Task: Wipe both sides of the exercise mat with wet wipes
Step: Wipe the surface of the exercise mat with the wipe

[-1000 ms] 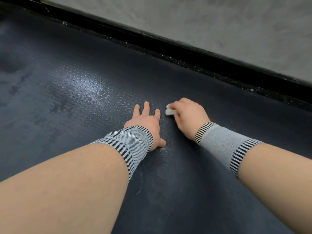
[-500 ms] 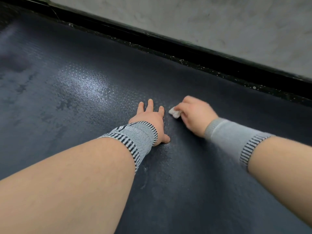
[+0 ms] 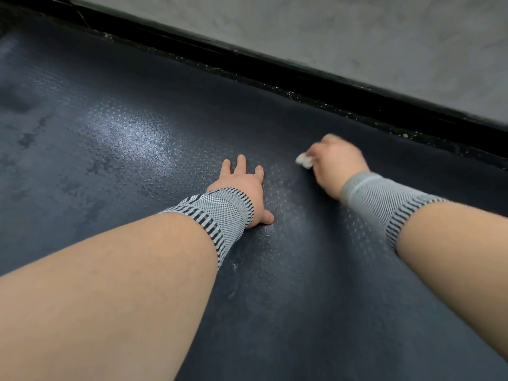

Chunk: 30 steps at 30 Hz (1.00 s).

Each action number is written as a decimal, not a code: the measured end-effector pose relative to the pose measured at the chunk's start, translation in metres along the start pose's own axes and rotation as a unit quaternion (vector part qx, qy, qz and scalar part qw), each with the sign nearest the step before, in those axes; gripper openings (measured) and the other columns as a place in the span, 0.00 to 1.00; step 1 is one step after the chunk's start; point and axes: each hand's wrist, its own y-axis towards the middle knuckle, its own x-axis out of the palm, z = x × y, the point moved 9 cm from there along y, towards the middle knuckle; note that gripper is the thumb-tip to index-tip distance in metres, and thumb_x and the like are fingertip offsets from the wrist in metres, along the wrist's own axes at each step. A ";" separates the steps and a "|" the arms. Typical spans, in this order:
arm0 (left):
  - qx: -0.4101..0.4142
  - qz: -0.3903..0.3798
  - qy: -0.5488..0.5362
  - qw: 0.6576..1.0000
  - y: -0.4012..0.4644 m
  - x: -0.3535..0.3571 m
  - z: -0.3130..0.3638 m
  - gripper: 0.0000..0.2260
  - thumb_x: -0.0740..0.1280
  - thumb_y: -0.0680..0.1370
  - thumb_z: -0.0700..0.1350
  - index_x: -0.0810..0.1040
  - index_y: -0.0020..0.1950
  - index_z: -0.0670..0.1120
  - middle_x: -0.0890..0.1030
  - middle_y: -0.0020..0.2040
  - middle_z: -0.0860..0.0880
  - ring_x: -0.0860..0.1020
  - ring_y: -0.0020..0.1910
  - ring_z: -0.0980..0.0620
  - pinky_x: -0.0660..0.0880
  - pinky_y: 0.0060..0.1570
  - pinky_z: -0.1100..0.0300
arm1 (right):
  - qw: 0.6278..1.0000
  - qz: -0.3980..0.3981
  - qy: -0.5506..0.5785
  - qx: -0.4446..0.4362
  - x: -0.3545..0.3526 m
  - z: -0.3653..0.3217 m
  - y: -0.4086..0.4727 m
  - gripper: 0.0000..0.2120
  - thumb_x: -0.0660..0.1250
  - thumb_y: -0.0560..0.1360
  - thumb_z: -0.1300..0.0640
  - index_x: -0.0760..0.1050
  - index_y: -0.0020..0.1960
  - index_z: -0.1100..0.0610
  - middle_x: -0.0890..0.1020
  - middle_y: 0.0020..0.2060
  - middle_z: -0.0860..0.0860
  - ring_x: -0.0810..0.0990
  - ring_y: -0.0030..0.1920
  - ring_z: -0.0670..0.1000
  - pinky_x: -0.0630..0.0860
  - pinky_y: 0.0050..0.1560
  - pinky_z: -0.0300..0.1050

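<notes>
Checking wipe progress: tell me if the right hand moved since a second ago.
Yes. The right hand slid its wet wipe away from the planted left hand.

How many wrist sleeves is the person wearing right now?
2. One wrist sleeve sits on the left wrist, behind the left hand pressed flat on the mat; the other on the right wrist.

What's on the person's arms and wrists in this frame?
Bare forearms, no sleeves. Each wrist has a grey knitted band with black-and-white striped edges. The left band shows a fine checkered weave; the right band looks plainer grey with a pale stripe near the hand. No gloves or rings visible.
</notes>
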 end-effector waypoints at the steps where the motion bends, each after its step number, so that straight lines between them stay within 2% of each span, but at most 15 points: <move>1: 0.001 0.001 0.000 1.000 0.000 0.000 0.000 0.49 0.69 0.73 0.64 0.39 0.80 0.53 0.35 0.79 0.45 0.39 0.78 0.39 0.60 0.73 0.40 | 0.997 0.020 0.008 0.074 -0.004 0.019 0.005 0.13 0.63 0.75 0.59 0.77 0.59 0.55 0.75 0.55 0.56 0.76 0.55 0.59 0.71 0.52 0.45; 2: 0.001 0.002 0.000 1.000 0.000 0.000 0.000 0.49 0.69 0.73 0.64 0.39 0.80 0.53 0.35 0.79 0.45 0.39 0.78 0.39 0.59 0.74 0.40 | 0.991 0.029 0.026 0.129 -0.005 0.025 0.005 0.13 0.63 0.75 0.59 0.77 0.59 0.55 0.75 0.55 0.56 0.76 0.55 0.59 0.70 0.52 0.45; 4: 0.001 0.006 -0.002 1.000 -0.001 0.001 -0.001 0.49 0.70 0.73 0.64 0.39 0.80 0.53 0.35 0.79 0.45 0.39 0.78 0.39 0.59 0.74 0.40 | 0.989 0.021 0.059 0.133 0.001 0.003 -0.001 0.13 0.62 0.75 0.60 0.77 0.58 0.54 0.75 0.55 0.55 0.76 0.55 0.58 0.69 0.52 0.44; 8: 0.009 0.021 -0.008 1.000 -0.001 -0.001 -0.001 0.49 0.70 0.72 0.64 0.40 0.80 0.53 0.37 0.80 0.45 0.40 0.78 0.39 0.58 0.74 0.40 | 0.992 -0.039 0.083 -0.087 0.015 -0.073 -0.043 0.13 0.63 0.76 0.58 0.77 0.59 0.50 0.75 0.55 0.52 0.76 0.55 0.55 0.71 0.55 0.44; 10: 0.007 0.022 -0.010 1.000 -0.002 -0.001 -0.001 0.49 0.70 0.73 0.64 0.40 0.80 0.53 0.37 0.80 0.46 0.40 0.78 0.40 0.59 0.74 0.40 | 0.989 -0.053 0.049 -0.131 0.013 -0.061 -0.042 0.14 0.63 0.75 0.59 0.77 0.59 0.52 0.75 0.54 0.52 0.76 0.56 0.56 0.71 0.55 0.44; 12: 0.006 0.024 -0.009 1.000 -0.002 -0.002 -0.002 0.49 0.69 0.73 0.64 0.40 0.81 0.53 0.37 0.80 0.46 0.40 0.79 0.40 0.60 0.73 0.39 | 0.999 -0.018 0.012 -0.048 0.006 -0.019 -0.024 0.13 0.63 0.75 0.60 0.78 0.58 0.54 0.75 0.54 0.54 0.76 0.55 0.57 0.71 0.54 0.45; 14: 0.009 0.024 -0.009 1.000 -0.004 -0.003 -0.001 0.48 0.69 0.73 0.64 0.41 0.81 0.53 0.38 0.80 0.46 0.40 0.79 0.40 0.59 0.73 0.39 | 0.995 0.030 0.031 0.092 -0.001 0.016 -0.018 0.13 0.63 0.75 0.60 0.77 0.59 0.56 0.74 0.55 0.55 0.76 0.54 0.58 0.70 0.51 0.44; 15: 0.011 0.025 -0.008 1.000 -0.004 -0.003 -0.001 0.48 0.70 0.73 0.64 0.41 0.81 0.53 0.38 0.80 0.46 0.41 0.79 0.40 0.59 0.74 0.39 | 0.990 0.041 0.047 0.125 -0.001 0.012 -0.021 0.13 0.63 0.75 0.60 0.77 0.58 0.55 0.75 0.55 0.55 0.76 0.54 0.58 0.68 0.48 0.42; 17: 0.015 0.027 -0.004 1.000 -0.004 -0.003 -0.001 0.49 0.70 0.72 0.65 0.42 0.81 0.53 0.39 0.80 0.45 0.42 0.79 0.39 0.58 0.74 0.39 | 0.992 0.018 0.074 0.097 0.010 -0.021 -0.032 0.12 0.62 0.76 0.60 0.77 0.58 0.54 0.75 0.55 0.53 0.76 0.54 0.56 0.67 0.48 0.41; 19: 0.020 0.031 0.000 0.999 -0.005 -0.004 -0.001 0.49 0.70 0.72 0.65 0.43 0.81 0.53 0.40 0.80 0.45 0.43 0.79 0.39 0.58 0.74 0.39 | 0.997 -0.007 0.077 -0.005 0.014 -0.055 -0.051 0.13 0.61 0.77 0.59 0.75 0.60 0.52 0.74 0.56 0.52 0.76 0.55 0.55 0.70 0.53 0.43; 21: 0.030 0.040 0.000 0.999 -0.009 -0.006 -0.003 0.47 0.69 0.72 0.65 0.44 0.81 0.53 0.42 0.80 0.45 0.44 0.79 0.39 0.57 0.74 0.41 | 0.996 -0.033 0.054 -0.067 0.014 -0.055 -0.058 0.14 0.61 0.77 0.58 0.75 0.61 0.53 0.74 0.56 0.53 0.75 0.56 0.56 0.70 0.55 0.46; 23: 0.046 0.062 -0.016 0.997 -0.015 -0.007 -0.007 0.43 0.68 0.73 0.64 0.50 0.81 0.52 0.46 0.81 0.45 0.47 0.79 0.41 0.58 0.74 0.42 | 0.999 -0.016 0.025 -0.016 0.008 -0.023 -0.047 0.14 0.61 0.76 0.59 0.76 0.60 0.54 0.75 0.55 0.54 0.75 0.56 0.58 0.70 0.54 0.46; 26: 0.058 0.107 -0.004 0.993 -0.030 -0.002 -0.020 0.36 0.66 0.76 0.60 0.56 0.79 0.50 0.52 0.80 0.47 0.49 0.79 0.44 0.57 0.75 0.45 | 0.987 0.020 0.067 0.144 0.004 0.000 -0.045 0.12 0.61 0.76 0.59 0.77 0.58 0.54 0.76 0.55 0.55 0.75 0.56 0.58 0.70 0.53 0.45; 28: 0.053 0.135 0.008 0.989 -0.044 0.009 -0.032 0.35 0.66 0.76 0.60 0.59 0.79 0.50 0.56 0.79 0.48 0.50 0.79 0.46 0.57 0.75 0.46 | 0.989 0.001 0.091 0.113 0.011 -0.037 -0.054 0.12 0.61 0.76 0.60 0.77 0.56 0.52 0.76 0.54 0.53 0.76 0.55 0.57 0.69 0.50 0.43; 30: 0.043 0.134 0.001 0.990 -0.060 0.021 -0.040 0.35 0.66 0.75 0.61 0.60 0.78 0.51 0.57 0.79 0.50 0.52 0.78 0.48 0.58 0.74 0.42 | 0.995 -0.031 0.091 -0.017 0.019 -0.081 -0.072 0.12 0.60 0.77 0.60 0.75 0.58 0.53 0.75 0.54 0.51 0.76 0.55 0.55 0.69 0.51 0.44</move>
